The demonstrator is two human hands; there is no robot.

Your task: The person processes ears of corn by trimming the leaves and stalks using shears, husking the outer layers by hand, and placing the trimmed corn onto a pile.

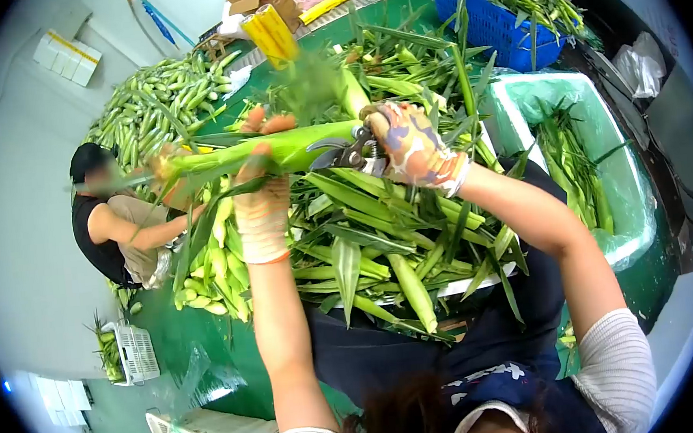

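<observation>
A green ear of corn in its husk point(276, 150) lies roughly level in front of me. My left hand point(263, 194), in a striped glove, is wrapped round its middle. My right hand point(410, 145), in a patterned glove, grips pruning shears point(350, 153), whose open blades are at the right end of the ear. Beneath both hands is a large heap of corn ears and long leaves point(362, 207). Paler, trimmed ears point(220, 267) are piled to the left of my left hand.
Another person point(111, 219) crouches at the left beside a big corn pile point(162, 97). A foam box with a green liner point(629, 186) stands right, a blue crate point(499, 29) behind it. White crates point(136, 353) sit lower left. Yellow rolls point(271, 35) stand at the back.
</observation>
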